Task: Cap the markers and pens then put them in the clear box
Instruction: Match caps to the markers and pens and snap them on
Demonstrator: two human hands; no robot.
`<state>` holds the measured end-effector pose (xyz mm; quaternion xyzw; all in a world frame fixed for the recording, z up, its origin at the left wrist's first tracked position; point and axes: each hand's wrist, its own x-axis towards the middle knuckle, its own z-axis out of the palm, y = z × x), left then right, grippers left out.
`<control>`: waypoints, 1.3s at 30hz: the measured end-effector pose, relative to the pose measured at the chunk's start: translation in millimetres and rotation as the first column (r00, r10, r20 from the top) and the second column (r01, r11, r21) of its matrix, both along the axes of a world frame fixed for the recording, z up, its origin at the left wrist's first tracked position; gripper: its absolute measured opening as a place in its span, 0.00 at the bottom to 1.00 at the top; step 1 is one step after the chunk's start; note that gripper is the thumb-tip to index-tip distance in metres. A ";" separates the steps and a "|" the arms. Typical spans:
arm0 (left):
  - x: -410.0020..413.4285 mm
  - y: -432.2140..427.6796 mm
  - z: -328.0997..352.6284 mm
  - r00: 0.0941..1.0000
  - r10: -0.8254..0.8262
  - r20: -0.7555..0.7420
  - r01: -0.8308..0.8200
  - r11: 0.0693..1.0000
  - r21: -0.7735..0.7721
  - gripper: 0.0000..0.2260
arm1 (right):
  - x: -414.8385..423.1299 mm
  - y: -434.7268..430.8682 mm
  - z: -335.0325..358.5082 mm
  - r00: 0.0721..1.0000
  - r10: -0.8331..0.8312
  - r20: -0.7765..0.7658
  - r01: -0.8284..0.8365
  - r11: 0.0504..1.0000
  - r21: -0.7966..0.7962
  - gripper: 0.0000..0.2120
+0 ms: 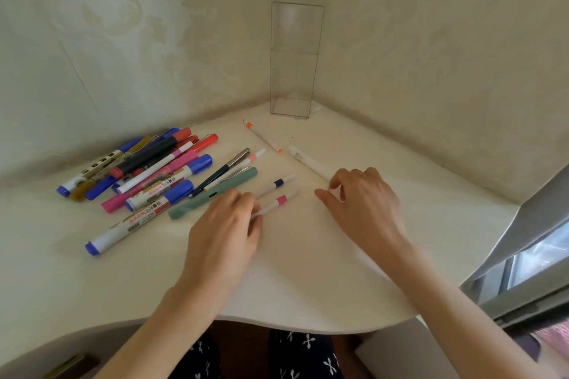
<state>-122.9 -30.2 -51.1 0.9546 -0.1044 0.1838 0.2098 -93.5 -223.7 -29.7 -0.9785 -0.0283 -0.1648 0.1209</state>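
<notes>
1. The left hand (226,224) rests near the middle of the cream corner desk (308,271). Its grip is curled round the near end of a thin translucent pen with a pink band (278,201); a matching thin pen with a dark blue band (277,184) lies just beside it, and I cannot tell whether the fingers hold that one too.
2. The right hand (363,197) has finger and thumb partly open, pinched toward the near end of a plain white pen (308,161) that points toward the back corner. Whether it has actually closed on the pen is not clear.
3. The tall clear plastic box (294,64) stands upright and empty in the back corner of the desk, against the walls.
4. Risk: the box is tall and narrow, so a pen dropped against its rim could likely tip it over.
5. Risk: the round pens could roll if nudged, probably toward the curved front edge.
6. Risk: a thin pen could go in uncapped, since clear caps are hard to make out.
7. A thin white pen with orange ends (263,136) lies between the hands and the box, across the reach.
8. A heap of thick blue, red, pink and gold markers (144,169) crowds the left side, with a sage-green pen (215,192) and a dark teal pen with a silver cap (224,170) just beside the left hand.
</notes>
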 end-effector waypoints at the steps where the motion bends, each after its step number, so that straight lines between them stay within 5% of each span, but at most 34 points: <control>1: 1.6 -0.6 -1.2 1.000 0.025 0.001 -0.025 0.999 0.039 0.05 | 1.0 2.8 0.7 1.000 0.009 0.003 -0.008 1.000 -0.012 0.16; 7: 18.9 -0.8 11.5 0.997 0.067 0.046 -0.072 0.989 0.131 0.10 | 4.7 2.3 10.6 0.983 0.118 -0.144 -0.112 0.993 0.049 0.18; 10: 45.6 -17.8 31.1 0.996 -0.053 0.076 0.049 0.998 0.050 0.10 | -3.5 -5.6 10.7 0.967 0.158 -0.201 -0.149 0.987 0.061 0.15; 13: 79.9 -48.7 35.4 0.965 -0.257 0.055 0.257 0.966 0.014 0.13 | -7.3 -21.8 9.2 0.992 0.066 -0.107 -0.036 0.967 0.253 0.11; 16: 107.1 -72.9 26.4 0.929 -0.354 -0.105 0.367 0.916 0.160 0.17 | -5.2 -43.0 7.2 0.997 -0.074 -0.013 0.069 0.826 0.559 0.08; 19: 117.9 -82.5 22.8 0.925 -0.309 -0.223 0.366 0.882 0.298 0.13 | -5.6 -52.0 3.5 0.988 -0.156 0.003 0.111 0.715 0.690 0.11; 23: 121.8 -88.8 34.2 0.944 -0.323 -0.069 0.328 0.891 0.314 0.04 | -2.9 -52.0 1.6 0.976 -0.202 0.087 0.060 0.628 0.776 0.13; 26: 119.8 -85.7 49.8 0.935 -0.342 0.093 0.327 0.933 0.149 0.06 | 1.8 -53.1 11.3 0.961 -0.240 0.134 -0.020 0.425 0.905 0.10; 30: 82.8 -68.1 57.6 0.896 -0.437 0.084 0.438 0.833 -0.337 0.05 | 4.2 -47.9 26.1 0.995 -0.076 0.064 -0.076 -0.157 0.985 0.06; 32: 59.4 -59.0 46.1 0.886 -0.461 0.041 0.429 0.785 -0.448 0.05 | 4.7 -41.6 27.9 0.998 0.025 0.055 -0.043 -0.352 0.935 0.05; 35: 40.7 -50.8 27.1 0.891 -0.454 -0.018 0.381 0.768 -0.515 0.04 | 5.2 -30.4 25.2 0.993 0.100 0.068 -0.015 -0.459 0.888 0.06; 39: 39.5 -44.3 19.6 0.908 -0.418 -0.027 0.338 0.770 -0.541 0.05 | 6.8 -21.6 22.2 0.990 0.124 0.067 0.002 -0.486 0.874 0.07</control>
